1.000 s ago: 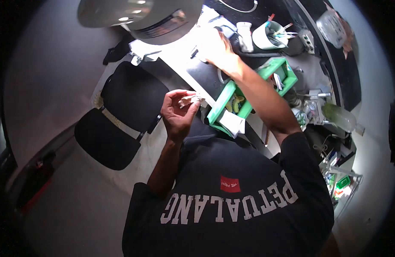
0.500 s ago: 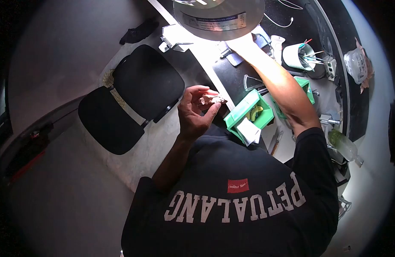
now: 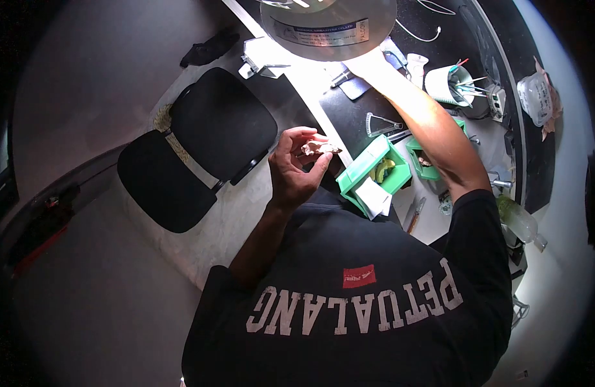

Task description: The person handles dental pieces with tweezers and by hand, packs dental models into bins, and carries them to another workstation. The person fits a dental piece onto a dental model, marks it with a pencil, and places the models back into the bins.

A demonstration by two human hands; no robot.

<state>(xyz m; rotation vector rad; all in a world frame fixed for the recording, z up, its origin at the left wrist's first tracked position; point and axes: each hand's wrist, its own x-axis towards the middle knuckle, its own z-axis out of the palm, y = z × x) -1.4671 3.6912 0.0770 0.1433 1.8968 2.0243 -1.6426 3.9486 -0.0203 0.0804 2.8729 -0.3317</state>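
My left hand (image 3: 292, 169) is raised near the table edge, its thumb and fingers closed around a small, lumpy pale pink-white piece (image 3: 320, 148) that I cannot identify. My right arm stretches forward across the dark table (image 3: 349, 122). Glare and a large round disc (image 3: 330, 32) at the top hide most of my right hand (image 3: 365, 63), so its fingers do not show. Close to that hand are a dark cylindrical tool (image 3: 341, 78) and a flat grey-blue pad (image 3: 356, 88).
A green tray (image 3: 362, 169) with yellowish pieces and white paper sits near my body, beside a second green tray (image 3: 429, 169). Further right are a dial caliper (image 3: 380, 124), a white cup of tools (image 3: 441, 85) and a bottle (image 3: 518, 218). A black chair (image 3: 223, 122) stands left.
My right forearm has shifted slightly to the right, showing more of the second green tray. My left hand stays almost still with the pale piece.
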